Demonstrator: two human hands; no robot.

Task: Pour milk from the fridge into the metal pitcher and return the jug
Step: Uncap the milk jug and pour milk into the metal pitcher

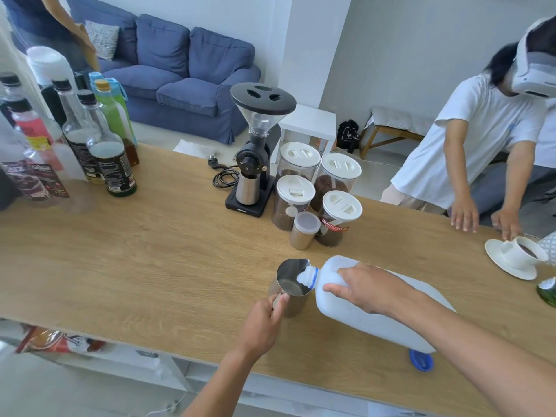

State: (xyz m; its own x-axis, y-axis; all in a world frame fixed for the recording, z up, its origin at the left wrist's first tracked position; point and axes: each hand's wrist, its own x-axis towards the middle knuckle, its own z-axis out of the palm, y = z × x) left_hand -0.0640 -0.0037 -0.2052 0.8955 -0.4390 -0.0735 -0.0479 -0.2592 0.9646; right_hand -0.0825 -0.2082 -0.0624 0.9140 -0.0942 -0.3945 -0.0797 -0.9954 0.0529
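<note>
A white plastic milk jug [349,308] lies tilted over the wooden table [150,266], its open spout with a blue ring resting over the rim of the metal pitcher [290,281]. My right hand [364,285] grips the jug from above near its shoulder. My left hand [264,320] pinches the pitcher's handle at its near side. The pitcher stands upright on the table. A blue cap [421,360] lies on the table under the jug's base. Whether milk is flowing is not visible.
Behind the pitcher stand a small metal tin [304,230], several lidded coffee jars [337,206] and a black grinder [255,152]. Bottles [111,152] crowd the left end. At the right, a cup on a saucer [517,257] and another person's hands [481,219].
</note>
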